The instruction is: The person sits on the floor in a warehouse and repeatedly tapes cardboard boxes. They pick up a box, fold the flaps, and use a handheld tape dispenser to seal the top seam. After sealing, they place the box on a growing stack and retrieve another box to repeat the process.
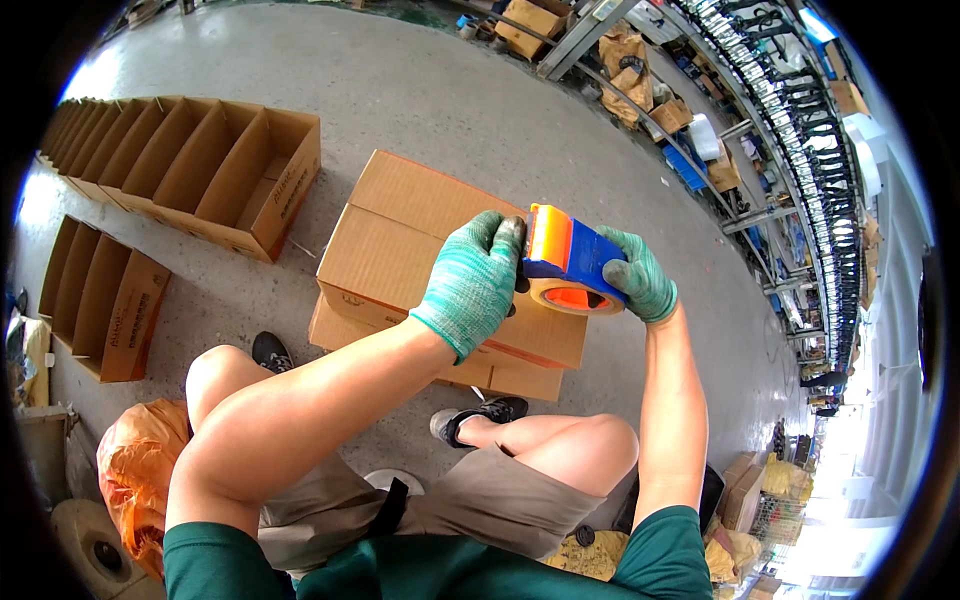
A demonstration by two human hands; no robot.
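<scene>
A blue and orange tape dispenser (570, 247) is held up above a closed cardboard box (400, 225). A roll of tape (575, 298) shows at its lower side. My right hand (643, 278), in a green knitted glove, grips the blue end of the dispenser. At its other end is my left hand (468, 278), also gloved, with thumb and fingers closed at the dispenser's edge. The dark fingertips of that glove look dirty. Whether the left fingers pinch a tape end is too small to tell. Beneath the box lies more flat-edged cardboard (520, 378).
Open cardboard boxes (225, 180) stand in a long row at the left, with a shorter row (110, 300) nearer. An orange plastic bag (145, 470) sits by my left knee. Metal racking (760, 215) with hanging dark parts runs along the right.
</scene>
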